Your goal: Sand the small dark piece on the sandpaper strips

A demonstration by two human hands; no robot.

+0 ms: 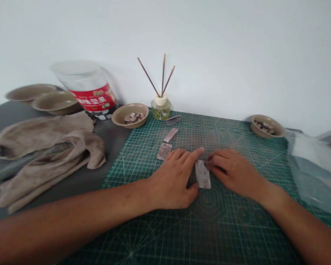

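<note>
A pale grey, stained rectangular piece (203, 175) lies flat on the green cutting mat (165, 235) between my hands. My left hand (175, 178) rests on the mat with its fingers stretched out, its thumb tip by the piece's lower left edge. At the upper right corner of the piece, my right hand (231, 169) has its fingertips pinched together. Something small and dark may be in that pinch, but I cannot make it out. Beyond my left hand lie a squarish stained piece (164, 151) and a narrow strip (171, 135).
Small chips fill two bowls (118, 117) (276, 133) at the mat's back corners. A reed diffuser (160, 109) stands by the wall near a dark folded piece (173, 120). Leftward are a red-labelled jar (92, 96), bowls (53, 104) and brown cloths (44, 134). Plastic bag (311, 165) lies right.
</note>
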